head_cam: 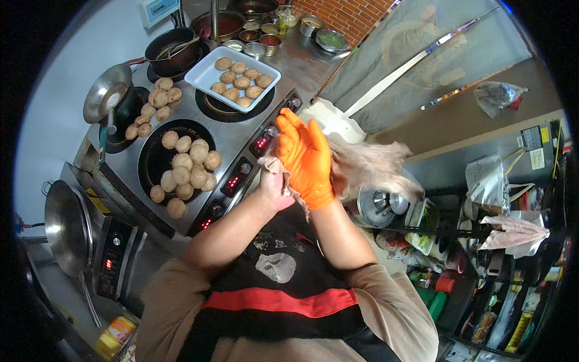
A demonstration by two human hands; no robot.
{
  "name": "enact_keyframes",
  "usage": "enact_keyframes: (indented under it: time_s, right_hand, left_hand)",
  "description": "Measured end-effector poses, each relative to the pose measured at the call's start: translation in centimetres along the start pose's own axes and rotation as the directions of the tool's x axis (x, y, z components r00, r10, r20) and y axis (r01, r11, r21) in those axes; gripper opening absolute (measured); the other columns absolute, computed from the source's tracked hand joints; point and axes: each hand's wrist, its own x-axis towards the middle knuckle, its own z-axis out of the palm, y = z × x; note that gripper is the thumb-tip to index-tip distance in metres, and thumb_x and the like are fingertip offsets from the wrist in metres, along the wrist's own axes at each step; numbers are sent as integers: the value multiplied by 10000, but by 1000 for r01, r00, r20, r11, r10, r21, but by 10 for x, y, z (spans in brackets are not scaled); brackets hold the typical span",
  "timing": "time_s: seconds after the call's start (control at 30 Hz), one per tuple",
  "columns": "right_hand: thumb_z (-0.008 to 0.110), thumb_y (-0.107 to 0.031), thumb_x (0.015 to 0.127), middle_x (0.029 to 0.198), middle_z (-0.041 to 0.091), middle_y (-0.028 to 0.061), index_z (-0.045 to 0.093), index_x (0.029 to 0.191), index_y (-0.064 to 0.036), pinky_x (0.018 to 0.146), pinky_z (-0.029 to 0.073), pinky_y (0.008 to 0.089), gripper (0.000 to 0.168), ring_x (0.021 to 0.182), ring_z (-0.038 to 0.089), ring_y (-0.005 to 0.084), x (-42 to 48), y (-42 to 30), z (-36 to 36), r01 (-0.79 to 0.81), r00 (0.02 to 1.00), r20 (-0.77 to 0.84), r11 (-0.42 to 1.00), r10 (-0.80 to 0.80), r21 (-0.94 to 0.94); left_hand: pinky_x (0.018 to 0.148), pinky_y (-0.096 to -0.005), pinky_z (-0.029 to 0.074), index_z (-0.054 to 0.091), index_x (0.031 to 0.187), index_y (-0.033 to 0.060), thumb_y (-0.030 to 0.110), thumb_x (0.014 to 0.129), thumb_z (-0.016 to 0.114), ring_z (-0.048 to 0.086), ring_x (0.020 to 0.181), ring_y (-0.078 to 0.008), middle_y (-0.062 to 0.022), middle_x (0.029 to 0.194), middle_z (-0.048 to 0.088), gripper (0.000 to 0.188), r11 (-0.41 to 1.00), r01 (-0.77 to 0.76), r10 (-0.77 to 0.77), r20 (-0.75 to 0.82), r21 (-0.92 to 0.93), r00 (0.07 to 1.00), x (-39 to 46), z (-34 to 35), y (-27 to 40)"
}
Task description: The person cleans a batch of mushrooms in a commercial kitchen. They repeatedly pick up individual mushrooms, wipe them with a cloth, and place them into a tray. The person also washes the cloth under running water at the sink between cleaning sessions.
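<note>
My right hand (305, 158) wears an orange textured glove, palm up, its fingers together. My bare left hand (272, 185) lies beside and partly behind it, with a beige cloth (371, 165) around the hands; the left fingers are mostly hidden. The cloth trails out to the right, blurred. To the left, a pile of round brown balls (182, 175), like potatoes or buns, rests on a black induction burner (149, 156). A smaller heap of brown pieces (159, 98) lies behind it. More such balls (241, 82) sit in a light blue tray (194, 83).
Pots, including a black saucepan (174, 63), and a wok (97, 97) stand at the back left. Another wok (61, 226) is at far left. Small metal bowls (270, 40) line the back counter. A lidded pot (375, 212) and a crowded shelf (479, 271) are at right.
</note>
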Motion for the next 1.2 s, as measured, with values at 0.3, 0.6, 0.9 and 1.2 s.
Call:
enact_keyframes:
  time_s: [0.3,0.6,0.9,1.2]
  right_hand:
    - [572,-165,1033,1049,668,63,617,1137,-31,804,502,298,174,887,614,150,-17,43,3,334,656,280,-64,-701,-940]
    - [693,-224,813,830,666,93,677,846,-105,664,515,428,124,766,673,280,-39,60,-16,325,938,346,-318,-12,-891]
    - [631,-146,885,817,622,120,631,875,-33,669,490,382,113,761,632,339,-41,87,6,386,712,577,-464,-399,-797]
    - [687,-128,866,783,589,148,595,865,-39,645,503,460,128,740,606,394,-22,75,26,150,591,463,-475,-660,-867]
  left_hand:
    - [1207,-407,287,301,1559,33,429,1019,561,395,1435,-304,-150,1546,406,719,907,-99,190,-188,409,964,-71,92,28]
    - [835,-249,502,560,1321,-12,224,1015,604,618,948,-84,-29,1040,658,390,508,228,18,-275,831,961,-67,87,72]
    - [1058,-356,462,470,1417,-43,241,1042,516,607,1186,-205,-135,1307,615,473,470,-126,259,0,873,966,-73,76,53]
    - [958,-329,509,475,1401,-25,147,1062,475,624,1124,-181,-116,1243,622,380,553,-252,552,-122,794,825,-75,99,36]
